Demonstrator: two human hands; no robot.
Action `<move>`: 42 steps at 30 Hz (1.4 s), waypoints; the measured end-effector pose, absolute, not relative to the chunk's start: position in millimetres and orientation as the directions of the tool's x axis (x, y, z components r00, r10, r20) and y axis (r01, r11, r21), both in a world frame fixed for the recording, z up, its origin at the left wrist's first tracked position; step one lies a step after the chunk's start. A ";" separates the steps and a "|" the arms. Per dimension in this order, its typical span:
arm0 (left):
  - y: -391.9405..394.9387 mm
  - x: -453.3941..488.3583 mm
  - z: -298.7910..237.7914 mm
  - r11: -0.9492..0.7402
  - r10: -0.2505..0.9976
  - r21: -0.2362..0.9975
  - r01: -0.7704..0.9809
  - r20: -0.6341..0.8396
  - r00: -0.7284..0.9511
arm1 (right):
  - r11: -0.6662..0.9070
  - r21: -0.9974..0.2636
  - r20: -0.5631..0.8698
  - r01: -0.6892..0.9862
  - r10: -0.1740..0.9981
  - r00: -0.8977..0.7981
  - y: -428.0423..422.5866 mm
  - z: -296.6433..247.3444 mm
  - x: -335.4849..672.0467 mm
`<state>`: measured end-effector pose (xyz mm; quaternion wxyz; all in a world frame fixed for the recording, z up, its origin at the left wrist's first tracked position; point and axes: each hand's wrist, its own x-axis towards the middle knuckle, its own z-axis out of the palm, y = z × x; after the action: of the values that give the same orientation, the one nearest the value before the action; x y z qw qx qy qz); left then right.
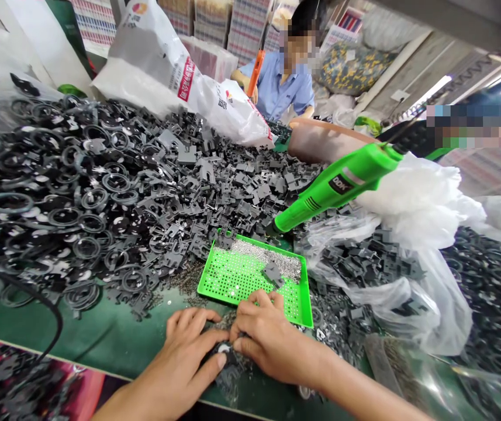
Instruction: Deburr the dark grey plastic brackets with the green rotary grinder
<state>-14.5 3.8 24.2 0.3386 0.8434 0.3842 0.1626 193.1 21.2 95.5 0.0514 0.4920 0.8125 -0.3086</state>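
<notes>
Presently, both hands are working close together over the green surface point(118, 337). The grip of the left hand point(184, 348) is partly closed, thumb and forefinger being on two sides of a dark part point(224, 352), which it has hold of. The grip of the right hand point(272, 339) comes to this same part from its right side, with the fingers bent; what they pinch is hidden, so I cannot tell. Just beyond the right grip is a green tray point(228, 278), containing small metal pieces point(254, 251) and one grey piece point(272, 273). Farther beyond, to the right, a green screwdriver point(333, 190) slants down toward the tray. A large heap of dark parts point(215, 181) spreads beyond and left of both grips, and a person point(279, 88) sits behind it.
</notes>
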 end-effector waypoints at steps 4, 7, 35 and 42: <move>4.3 -14.8 25.6 -0.484 0.759 0.680 0.550 0.014 0.651 | 0.363 -0.450 -0.438 0.816 0.707 -0.556 33.5 100.2 190.3; 4.7 -14.7 26.9 -0.492 0.756 0.675 0.549 0.019 0.654 | 0.397 -0.388 -0.438 0.832 0.714 -0.546 33.9 99.9 186.7; -13.2 -20.0 -1.5 -0.547 0.803 0.629 0.553 0.208 0.558 | 0.426 -0.327 -0.029 0.844 0.888 -0.460 -47.7 84.2 198.3; -11.2 -17.9 -3.0 -0.561 0.797 0.604 0.566 0.211 0.565 | 0.472 -0.319 -0.054 0.822 0.857 -0.513 -41.3 78.2 204.1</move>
<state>-17.9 -11.2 -3.0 0.2426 0.8508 0.4005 0.2385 204.1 -41.3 78.2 -0.0565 0.4903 0.8560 -0.1538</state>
